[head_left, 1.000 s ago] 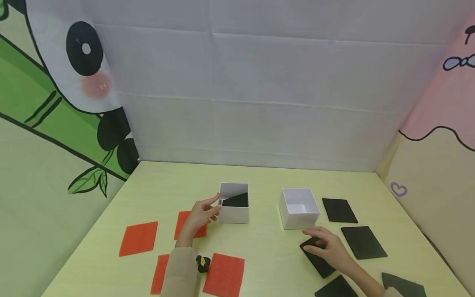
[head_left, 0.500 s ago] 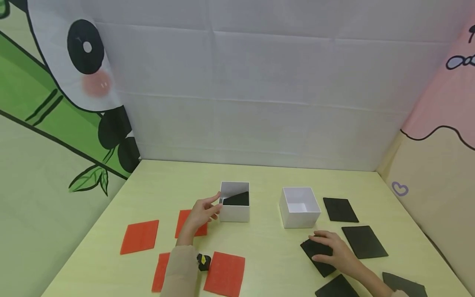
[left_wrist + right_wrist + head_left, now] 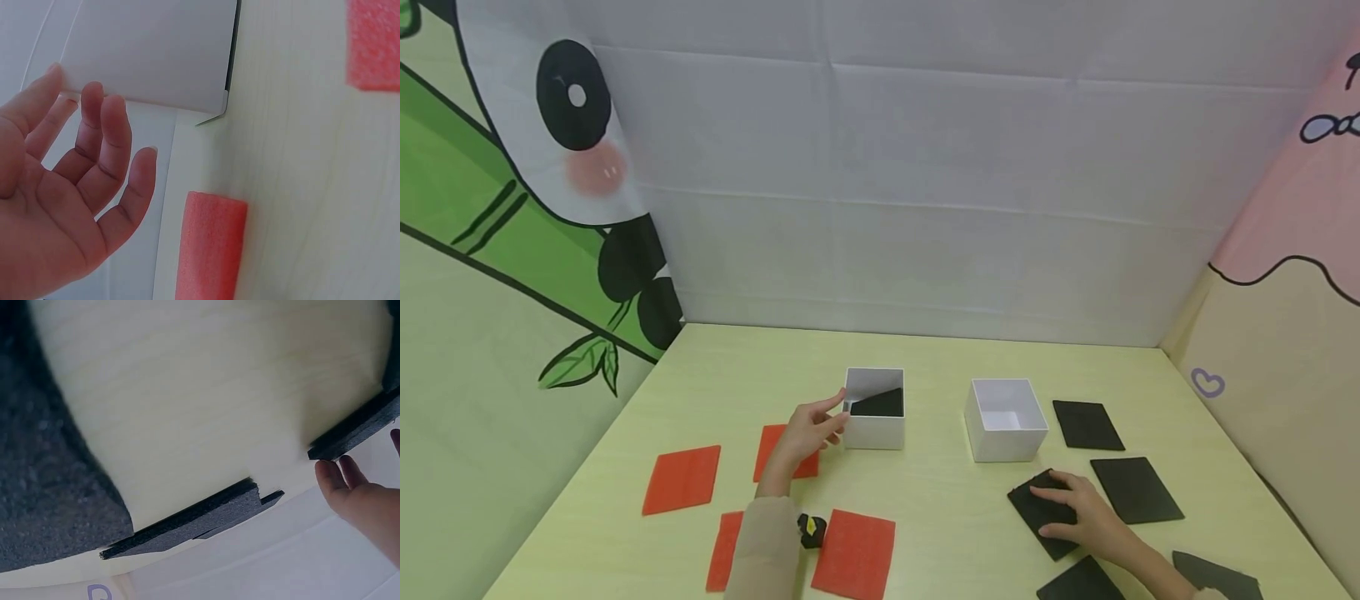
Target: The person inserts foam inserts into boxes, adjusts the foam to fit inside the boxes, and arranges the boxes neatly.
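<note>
Rested the left hand (image 3: 811, 427), with fingers relaxed, against the left box (image 3: 874, 433) — and the right hand (image 3: 1084, 515), with fingers spread, on a black sheet (image 3: 1040, 512).

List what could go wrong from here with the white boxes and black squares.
The left hand is at the side of the left white box; a nudge could shift it. The black piece inside shows a slanted upper edge, so it may not lie flat and could catch anything added. The right hand is over one black square with a neighboring square close by, which it might knock.
</note>
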The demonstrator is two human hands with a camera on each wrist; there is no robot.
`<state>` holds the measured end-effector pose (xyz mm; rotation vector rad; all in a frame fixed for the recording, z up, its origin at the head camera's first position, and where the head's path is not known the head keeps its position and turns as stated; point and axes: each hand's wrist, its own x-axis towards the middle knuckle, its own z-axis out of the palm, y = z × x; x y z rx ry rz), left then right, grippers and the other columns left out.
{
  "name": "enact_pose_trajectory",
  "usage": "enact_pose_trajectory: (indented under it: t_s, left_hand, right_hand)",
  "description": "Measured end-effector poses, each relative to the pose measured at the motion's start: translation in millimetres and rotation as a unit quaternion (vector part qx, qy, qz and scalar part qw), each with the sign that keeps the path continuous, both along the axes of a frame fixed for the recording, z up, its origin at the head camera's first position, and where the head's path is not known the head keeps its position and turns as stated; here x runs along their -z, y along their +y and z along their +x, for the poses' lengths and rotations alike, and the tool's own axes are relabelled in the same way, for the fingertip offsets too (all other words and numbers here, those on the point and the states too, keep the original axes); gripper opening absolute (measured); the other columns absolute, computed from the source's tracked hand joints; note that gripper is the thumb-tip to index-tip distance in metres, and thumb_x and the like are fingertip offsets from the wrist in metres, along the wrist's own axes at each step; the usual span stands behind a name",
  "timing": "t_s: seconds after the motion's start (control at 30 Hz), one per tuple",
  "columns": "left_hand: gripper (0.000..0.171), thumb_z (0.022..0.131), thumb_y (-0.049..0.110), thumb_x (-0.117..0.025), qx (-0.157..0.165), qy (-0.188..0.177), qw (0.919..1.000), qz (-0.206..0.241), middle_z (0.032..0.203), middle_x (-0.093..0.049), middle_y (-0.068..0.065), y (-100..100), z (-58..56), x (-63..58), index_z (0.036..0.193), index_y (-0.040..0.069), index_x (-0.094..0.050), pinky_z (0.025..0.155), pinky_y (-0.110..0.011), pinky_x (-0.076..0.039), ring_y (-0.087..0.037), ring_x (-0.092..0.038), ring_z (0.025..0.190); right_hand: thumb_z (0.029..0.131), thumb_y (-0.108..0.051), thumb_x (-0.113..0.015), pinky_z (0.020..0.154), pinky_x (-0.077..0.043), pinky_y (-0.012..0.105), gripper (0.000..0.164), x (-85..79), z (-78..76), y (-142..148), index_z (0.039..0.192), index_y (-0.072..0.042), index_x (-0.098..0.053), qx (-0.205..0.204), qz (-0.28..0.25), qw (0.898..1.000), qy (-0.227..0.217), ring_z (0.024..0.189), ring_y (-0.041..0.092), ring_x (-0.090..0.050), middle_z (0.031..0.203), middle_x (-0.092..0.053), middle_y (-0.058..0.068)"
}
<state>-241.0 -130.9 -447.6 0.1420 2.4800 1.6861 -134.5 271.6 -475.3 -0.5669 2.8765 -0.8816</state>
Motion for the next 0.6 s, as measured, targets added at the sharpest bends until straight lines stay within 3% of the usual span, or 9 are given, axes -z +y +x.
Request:
enact_pose_trajectory:
  t_s: [0.43, 0.6]
  left_hand:
    - [0.048, 0.086, 0.018, -0.06, 0.0, 0.001, 1.0, 0.001, 0.072, -0.057, -0.007, 0.2, 0.5, -0.6, 0.131, 0.013, -0.046, 0.058, -0.033, -0.045, -0.02, -0.057, 0.063]
    - [0.048, 0.085, 0.02, -0.061, 0.0, 0.003, 1.0, -0.002, 0.073, -0.058, -0.007, -0.3, 0.9, 0.2, 0.131, 0.013, -0.047, 0.058, -0.033, -0.045, -0.02, -0.057, 0.062]
  right_hand:
    - [0.061, -0.025, -0.079, 0.085, -0.035, 0.057, 0.052, 1.5, -0.3, -5.1, 0.106, -0.003, -0.066, 0.045, 0.02, 0.999, -0.017, 0.113, 0.052, -0.033, 0.125, -0.035, 0.034]
    - [0.059, -0.024, -0.08, 0.085, -0.033, 0.058, 0.051, 2.2, 0.2, -7.4, 0.104, -0.004, -0.067, 0.055, 0.028, 0.998, -0.003, 0.113, 0.053, -0.033, 0.126, -0.035, 0.034]
